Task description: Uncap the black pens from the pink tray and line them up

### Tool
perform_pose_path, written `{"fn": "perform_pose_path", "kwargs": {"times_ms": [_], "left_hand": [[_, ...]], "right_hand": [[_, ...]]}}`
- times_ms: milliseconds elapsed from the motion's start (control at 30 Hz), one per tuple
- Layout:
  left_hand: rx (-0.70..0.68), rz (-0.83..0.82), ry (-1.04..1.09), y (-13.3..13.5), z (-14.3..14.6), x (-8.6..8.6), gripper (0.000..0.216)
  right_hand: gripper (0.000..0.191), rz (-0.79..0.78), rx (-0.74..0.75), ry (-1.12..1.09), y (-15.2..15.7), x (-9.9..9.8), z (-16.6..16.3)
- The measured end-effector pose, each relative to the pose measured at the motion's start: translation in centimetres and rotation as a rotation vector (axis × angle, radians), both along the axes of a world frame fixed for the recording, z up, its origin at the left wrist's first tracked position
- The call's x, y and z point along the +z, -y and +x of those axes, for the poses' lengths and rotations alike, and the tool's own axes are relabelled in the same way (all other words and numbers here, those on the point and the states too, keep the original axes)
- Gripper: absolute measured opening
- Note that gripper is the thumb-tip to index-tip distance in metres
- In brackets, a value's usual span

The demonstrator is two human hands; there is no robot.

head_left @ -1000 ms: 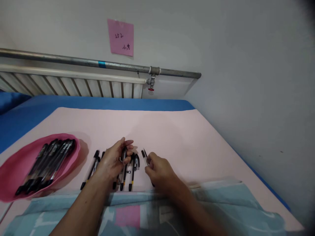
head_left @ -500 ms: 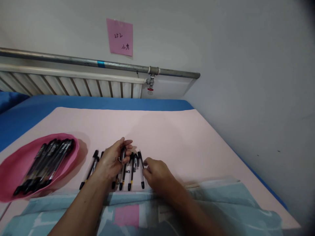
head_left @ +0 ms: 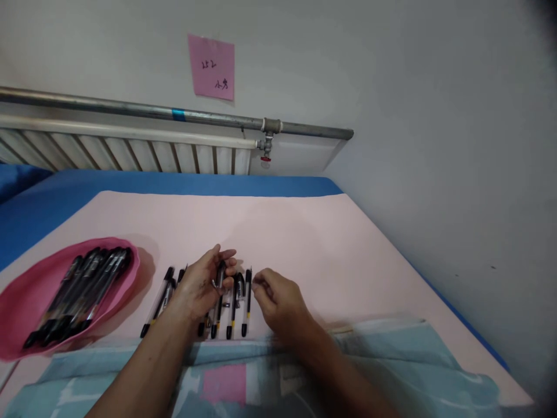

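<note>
My left hand (head_left: pixel 200 287) is turned palm up with its fingers curled around a black pen cap (head_left: pixel 221 271). Beneath and beside it, uncapped pens (head_left: pixel 232 313) lie side by side with dark ends towards me. A small black cap (head_left: pixel 241 284) rests between two of them. The rightmost pen (head_left: pixel 246 307) lies just left of my right hand (head_left: pixel 278 299). That hand's thumb and forefinger are pinched together; whatever is between them, if anything, is hidden. Left of my left wrist, another pen (head_left: pixel 159 305) slants on the pink surface, partly alongside others.
A pink oval basket (head_left: pixel 130 278) with several capped black pens stands at the left. Light blue patterned cloth (head_left: pixel 391 360) covers the near edge of the pink tabletop (head_left: pixel 331 255). Behind are a radiator (head_left: pixel 183 154), a metal pipe (head_left: pixel 130 107) and a wall with a pink note (head_left: pixel 212 67).
The rightmost pen has shifted slightly left and turned straighter. My right hand's fingertips have moved a little away from it and up. My left hand has barely moved.
</note>
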State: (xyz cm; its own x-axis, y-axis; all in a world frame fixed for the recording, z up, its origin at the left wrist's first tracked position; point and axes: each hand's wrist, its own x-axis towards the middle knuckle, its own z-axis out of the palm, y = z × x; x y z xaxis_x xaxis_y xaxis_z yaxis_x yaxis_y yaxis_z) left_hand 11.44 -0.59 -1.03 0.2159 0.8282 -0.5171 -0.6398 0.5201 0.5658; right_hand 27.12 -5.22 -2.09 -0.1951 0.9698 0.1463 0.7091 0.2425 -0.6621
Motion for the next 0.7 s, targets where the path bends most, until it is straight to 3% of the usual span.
{"fn": "perform_pose_path", "kwargs": {"times_ms": [133, 233, 567, 700], "left_hand": [[-0.014, -0.040, 0.023, 0.4, 0.8, 0.1, 0.024], [-0.026, -0.054, 0.036, 0.7, 1.8, -0.1, 0.025], [-0.031, -0.075, 0.045, 1.5, 3.4, -0.1, 0.024], [-0.024, -0.078, 0.062, 1.8, 3.7, 0.1, 0.023]], "right_hand": [[0.017, 0.195, 0.149, -0.081, 0.6, 0.5, -1.2], [0.023, 0.217, 0.233, 0.009, 1.0, 0.2, -2.2], [0.022, 0.192, 0.200, 0.166, 0.9, -0.8, -2.3], [0.020, 0.151, 0.182, 0.026, 1.1, -0.2, -2.4]]}}
